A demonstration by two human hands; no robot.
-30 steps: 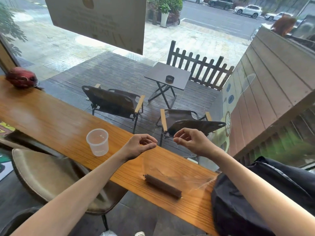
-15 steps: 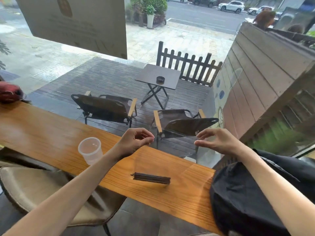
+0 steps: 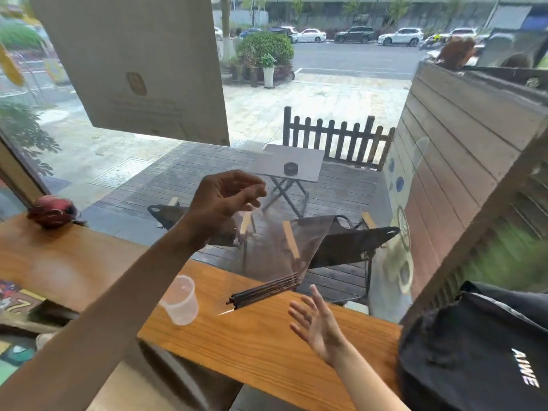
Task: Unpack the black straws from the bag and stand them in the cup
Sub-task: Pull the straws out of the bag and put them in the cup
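Note:
My left hand (image 3: 226,197) is raised high and pinches the top of a clear plastic bag (image 3: 281,247), which hangs tilted above the wooden counter (image 3: 267,345). A bundle of black straws (image 3: 262,292) lies in the bag's lower end, slanting down to the left, just above the counter. My right hand (image 3: 317,321) is open, palm up, fingers spread, below and right of the straws without touching them. A clear plastic cup (image 3: 181,299) stands on the counter left of the straws, partly behind my left forearm.
A black backpack (image 3: 474,351) sits at the counter's right end. A dark red round object (image 3: 52,210) rests at the far left by the window. A stool (image 3: 154,378) stands below the counter's near edge. The window glass is right behind the counter.
My left hand has lifted the bag up off the counter, so the straws now hang in its lower end. My right hand let go of the bag and dropped below, open.

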